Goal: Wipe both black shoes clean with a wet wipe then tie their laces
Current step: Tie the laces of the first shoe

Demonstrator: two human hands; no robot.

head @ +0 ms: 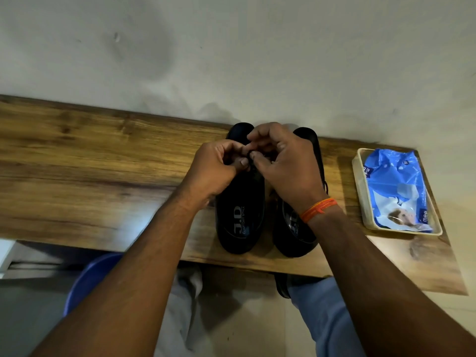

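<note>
Nearest me, below the wooden shelf (pixel 103 161), I see my own lap in pale trousers and part of a blue seat. Both forearms reach up over the shelf's front edge. On my right wrist is an orange thread band (pixel 318 209).

On the shelf stand the two black shoes, side by side, heels at the front edge and toes toward the wall (pixel 231 47). The left shoe (pixel 240 215) shows its printed insole; the right shoe (pixel 291 233) is just beside it, partly under my right wrist.

Over the lacing of the left shoe my hands meet. My left hand (pixel 219 168) has its fingers curled in, thumb and fingertips pinching the black lace (pixel 249 158). My right hand (pixel 280 161) pinches the same lace from the other side, thumb against forefinger, its other fingers bent above. The knot itself is hidden by my fingers.

To the right of the shoes, well apart from them, a cream tray (pixel 360 191) sits on the shelf holding the blue wet-wipe pack (pixel 396 186).
</note>
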